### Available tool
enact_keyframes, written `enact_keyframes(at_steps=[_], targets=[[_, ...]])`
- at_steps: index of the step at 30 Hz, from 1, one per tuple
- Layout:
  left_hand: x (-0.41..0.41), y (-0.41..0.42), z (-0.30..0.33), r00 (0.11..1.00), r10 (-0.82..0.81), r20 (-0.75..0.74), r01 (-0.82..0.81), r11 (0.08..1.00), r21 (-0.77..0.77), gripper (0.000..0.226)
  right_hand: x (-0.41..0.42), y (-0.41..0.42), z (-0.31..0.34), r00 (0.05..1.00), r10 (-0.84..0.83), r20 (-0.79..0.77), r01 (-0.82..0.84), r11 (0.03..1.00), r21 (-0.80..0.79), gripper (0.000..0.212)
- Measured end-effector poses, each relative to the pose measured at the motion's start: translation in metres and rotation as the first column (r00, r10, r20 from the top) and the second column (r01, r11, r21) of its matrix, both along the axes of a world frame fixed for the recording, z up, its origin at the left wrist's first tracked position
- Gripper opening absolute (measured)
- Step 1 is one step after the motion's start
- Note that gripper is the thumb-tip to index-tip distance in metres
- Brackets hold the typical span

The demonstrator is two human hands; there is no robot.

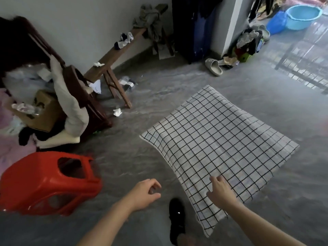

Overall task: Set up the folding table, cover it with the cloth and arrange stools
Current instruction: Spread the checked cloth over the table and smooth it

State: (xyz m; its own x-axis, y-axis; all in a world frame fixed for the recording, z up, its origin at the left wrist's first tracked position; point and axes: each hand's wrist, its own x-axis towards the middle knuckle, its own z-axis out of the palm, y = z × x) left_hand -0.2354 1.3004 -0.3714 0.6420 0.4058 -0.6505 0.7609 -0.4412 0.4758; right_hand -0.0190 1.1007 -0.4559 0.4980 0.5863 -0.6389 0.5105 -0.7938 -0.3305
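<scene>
Under the right hand [221, 191], fingers spread and resting flat, lies the checked cloth [218, 141], already draped over the folding counter, which it hides entirely. Its near corner hangs low just beside a black shoe [176, 221]. The left hand [144, 194] hovers apart from the cloth, loosely curled and holding nothing. Well to the left of that hand, a red plastic stool [48, 183] lies tipped on its side on the floor. The cloth looks unevenly placed; a careless tug from the right hand could likely drag it off, and a foot could catch the hanging corner.
</scene>
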Motion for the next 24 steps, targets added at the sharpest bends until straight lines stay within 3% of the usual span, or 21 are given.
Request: enact_keyframes(at_steps=[5, 12, 16, 19, 24], targets=[[0.023, 0.08, -0.035, 0.989, -0.116, -0.093, 0.114, 0.993, -0.024, 0.029, -0.002, 0.037, -0.039, 0.978, -0.207, -0.041, 0.206, 0.978, -0.029, 0.048], [0.038, 0.153, -0.087, 0.987, -0.051, -0.152, 0.036, 0.995, -0.097, 0.019, -0.013, 0.087, -0.075, 0.917, -0.397, 0.041, 0.399, 0.915, -0.061, 0.07], [0.059, 0.181, -0.119, 0.981, 0.077, -0.181, -0.109, 0.978, -0.178, 0.012, -0.022, 0.093, -0.091, 0.882, -0.465, 0.077, 0.47, 0.879, -0.078, 0.068], [0.077, 0.192, -0.15, 0.945, 0.209, -0.252, -0.272, 0.929, -0.25, 0.004, -0.032, 0.084, -0.104, 0.795, -0.601, 0.076, 0.606, 0.786, -0.124, 0.064], [0.098, 0.212, -0.206, 0.868, 0.334, -0.366, -0.453, 0.835, -0.312, 0.041, -0.049, 0.075, -0.123, 0.612, -0.777, 0.147, 0.79, 0.61, -0.063, 0.058]])
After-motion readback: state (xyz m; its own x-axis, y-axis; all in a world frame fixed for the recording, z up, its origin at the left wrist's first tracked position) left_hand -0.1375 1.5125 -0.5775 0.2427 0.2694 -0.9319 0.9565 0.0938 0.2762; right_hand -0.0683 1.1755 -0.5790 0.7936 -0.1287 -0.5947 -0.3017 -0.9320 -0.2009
